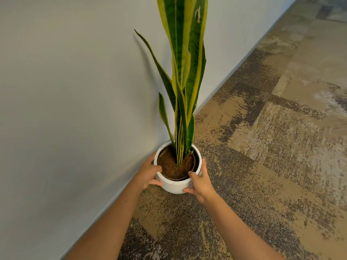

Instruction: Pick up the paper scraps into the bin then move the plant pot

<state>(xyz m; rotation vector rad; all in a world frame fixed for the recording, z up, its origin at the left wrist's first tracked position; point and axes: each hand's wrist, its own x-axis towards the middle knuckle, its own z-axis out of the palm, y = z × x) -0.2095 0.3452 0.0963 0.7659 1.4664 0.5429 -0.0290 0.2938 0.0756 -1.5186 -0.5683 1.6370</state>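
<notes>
A white round plant pot [173, 185] stands on the carpet close to the wall, filled with brown soil and a tall snake plant [185, 72] with green and yellow leaves. My left hand [148, 175] grips the pot's left side, thumb hooked over the rim. On the right side my right hand [200, 182] holds the pot the same way, thumb on the rim and fingers around the wall. Whether the pot touches the floor I cannot tell. No paper scraps and no bin are in view.
A pale wall [75, 91] runs diagonally along the left, meeting the floor just behind the pot. Patterned brown and grey carpet [272, 156] stretches to the right and towards me.
</notes>
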